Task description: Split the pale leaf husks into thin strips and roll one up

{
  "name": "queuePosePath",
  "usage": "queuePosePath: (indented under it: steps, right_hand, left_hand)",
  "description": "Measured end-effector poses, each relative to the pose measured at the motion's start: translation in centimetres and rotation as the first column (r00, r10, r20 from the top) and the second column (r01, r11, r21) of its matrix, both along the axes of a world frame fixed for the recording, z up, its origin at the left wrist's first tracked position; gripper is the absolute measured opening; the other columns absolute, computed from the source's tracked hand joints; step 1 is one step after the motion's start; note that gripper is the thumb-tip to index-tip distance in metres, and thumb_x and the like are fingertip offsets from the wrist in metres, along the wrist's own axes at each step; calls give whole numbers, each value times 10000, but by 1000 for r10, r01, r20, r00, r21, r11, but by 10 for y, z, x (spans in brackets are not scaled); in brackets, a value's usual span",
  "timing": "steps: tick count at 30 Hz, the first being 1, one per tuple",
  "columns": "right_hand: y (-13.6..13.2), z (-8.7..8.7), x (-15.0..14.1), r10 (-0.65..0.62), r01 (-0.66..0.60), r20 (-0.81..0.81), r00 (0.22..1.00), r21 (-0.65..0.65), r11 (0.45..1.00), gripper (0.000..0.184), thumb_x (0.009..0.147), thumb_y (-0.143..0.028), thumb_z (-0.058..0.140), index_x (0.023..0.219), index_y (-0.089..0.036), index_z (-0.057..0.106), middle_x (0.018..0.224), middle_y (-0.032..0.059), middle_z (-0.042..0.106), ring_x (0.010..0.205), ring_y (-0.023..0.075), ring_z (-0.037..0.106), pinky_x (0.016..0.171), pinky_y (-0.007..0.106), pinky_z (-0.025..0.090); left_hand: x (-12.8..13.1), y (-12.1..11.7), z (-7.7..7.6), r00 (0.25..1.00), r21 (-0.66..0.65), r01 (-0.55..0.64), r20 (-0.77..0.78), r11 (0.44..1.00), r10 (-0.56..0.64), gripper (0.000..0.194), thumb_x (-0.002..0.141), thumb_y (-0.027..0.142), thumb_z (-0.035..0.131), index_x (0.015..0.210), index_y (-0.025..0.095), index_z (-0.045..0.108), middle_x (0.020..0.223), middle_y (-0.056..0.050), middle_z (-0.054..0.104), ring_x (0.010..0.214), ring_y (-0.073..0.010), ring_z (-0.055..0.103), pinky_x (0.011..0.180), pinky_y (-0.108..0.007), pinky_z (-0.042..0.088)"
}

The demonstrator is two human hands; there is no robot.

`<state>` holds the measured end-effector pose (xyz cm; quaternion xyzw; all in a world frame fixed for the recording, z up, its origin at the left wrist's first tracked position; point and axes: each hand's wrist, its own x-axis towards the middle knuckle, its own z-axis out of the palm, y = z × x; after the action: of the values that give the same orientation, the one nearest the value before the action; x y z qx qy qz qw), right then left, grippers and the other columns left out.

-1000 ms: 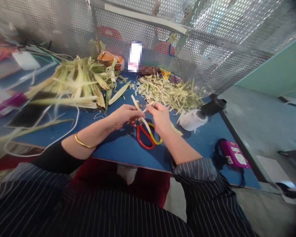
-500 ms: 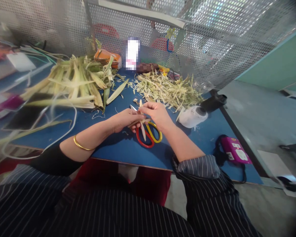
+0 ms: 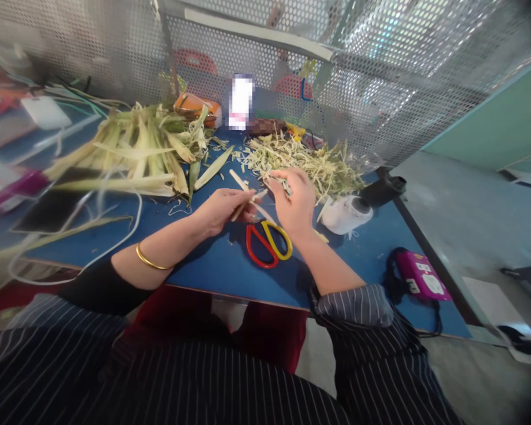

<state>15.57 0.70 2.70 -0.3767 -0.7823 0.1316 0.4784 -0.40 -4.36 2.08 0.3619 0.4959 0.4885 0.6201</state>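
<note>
My left hand (image 3: 228, 211) is closed on pale corn husk strips (image 3: 238, 179) folded across each other, their ends sticking out past the fingers. My right hand (image 3: 295, 198) is curled, thumb and forefinger drawn together at the near edge of a heap of shredded husk (image 3: 301, 156); what lies between its fingertips I cannot make out. Scissors with one red and one yellow handle (image 3: 278, 241) rest on the table just below the hands, their blades hidden behind the left hand and strips.
Whole corn husks (image 3: 137, 144) are bunched at the left on the blue table (image 3: 212, 260). A white thread cone (image 3: 343, 215) lies beside a black cylinder (image 3: 387, 188). A magenta box (image 3: 422, 276) sits at the right edge. A lit phone (image 3: 242, 100) stands against the mesh panel.
My right hand has left the strips in my left hand and moved right to the shredded husk. The strips now fan out from my left hand, and the scissors stay put.
</note>
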Motion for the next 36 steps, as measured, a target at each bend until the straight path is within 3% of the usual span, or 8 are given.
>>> queuePosePath:
  steps: [3,8,13,19,26,32,36]
  right_hand:
    - [-12,6,0,-67,49,128,990,140,989,273,925,-399,477,788,-218,629,883,71,650,926,218,577,930,397,354]
    - [-24,-5,-10,9,-26,279,960,59,998,252,883,-443,555,821,-216,646,905,52,680,868,202,615,854,364,365]
    - [-21,-14,-16,40,-32,285,958,-33,999,183,881,-331,563,760,-215,637,852,42,681,827,193,619,799,342,388]
    - [-23,-13,-18,84,-82,270,959,-21,996,181,890,-225,481,726,-210,556,817,42,637,767,176,584,776,332,406]
    - [-26,-10,-20,173,-166,214,961,-51,985,153,832,-143,482,698,-217,480,900,73,610,886,207,596,824,356,448]
    - [-25,-14,-20,208,-207,249,946,-31,978,136,828,-141,498,715,-215,513,939,83,610,945,220,588,883,384,449]
    - [-26,-10,-17,190,-199,311,931,-4,980,138,875,-217,516,747,-209,568,920,66,620,903,201,590,844,354,440]
  left_hand:
    - [-9,4,2,989,49,-27,149,998,19,285,792,390,678,827,111,721,787,-102,713,667,-138,659,695,-256,527]
    - [-9,2,6,982,177,-100,178,979,68,124,689,195,761,754,104,707,801,-74,717,729,-107,643,725,-215,498]
    - [-3,2,0,984,190,-133,139,973,108,207,632,244,806,766,106,730,786,-61,717,753,-111,641,750,-223,500]
    - [-1,3,-5,968,191,-201,191,961,165,236,627,204,805,829,100,737,845,-75,728,792,-129,656,806,-261,507]
    - [-1,2,-4,937,161,-264,275,951,213,295,660,188,786,926,93,702,818,-68,728,774,-122,665,813,-260,507]
    - [0,3,-5,930,146,-282,284,948,233,287,652,180,796,906,94,697,823,-63,726,777,-121,667,819,-259,510]
    - [-3,6,-3,925,87,-284,286,955,249,204,679,141,761,870,99,702,815,-60,726,744,-120,667,770,-252,526]
